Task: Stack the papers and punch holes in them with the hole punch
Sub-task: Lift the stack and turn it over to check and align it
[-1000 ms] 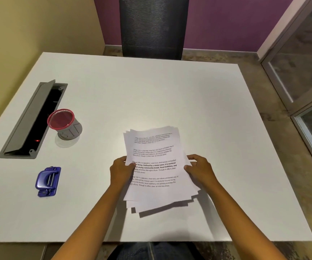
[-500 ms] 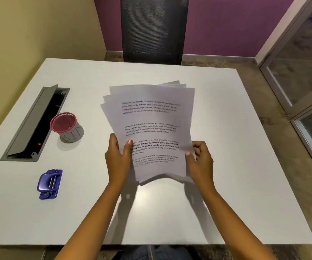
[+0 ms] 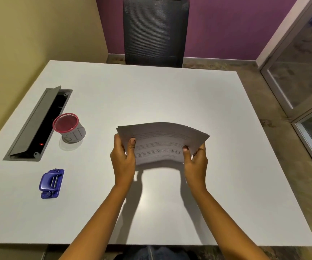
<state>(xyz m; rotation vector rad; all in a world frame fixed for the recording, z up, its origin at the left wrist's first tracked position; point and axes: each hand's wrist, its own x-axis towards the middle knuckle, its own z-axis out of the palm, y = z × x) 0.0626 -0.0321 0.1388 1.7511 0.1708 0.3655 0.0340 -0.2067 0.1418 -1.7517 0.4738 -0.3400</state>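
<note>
A stack of printed white papers point(image 3: 160, 141) stands nearly upright on its lower edge over the middle of the white table point(image 3: 151, 94), bowed slightly. My left hand point(image 3: 123, 158) grips the stack's left side, thumb on the front sheet. My right hand point(image 3: 195, 162) grips the right side the same way. The blue hole punch point(image 3: 51, 183) lies on the table at the near left, well apart from both hands.
A red-rimmed mesh pen cup point(image 3: 69, 127) stands left of the papers. Beside it an open grey cable tray point(image 3: 37, 124) is set into the tabletop. A dark mesh chair point(image 3: 155, 30) stands at the far edge. Glass panels point(image 3: 305, 72) are on the right.
The papers went from lying fanned on the table to being lifted, then turned upright on edge between both hands, with their sheets now closer in line.
</note>
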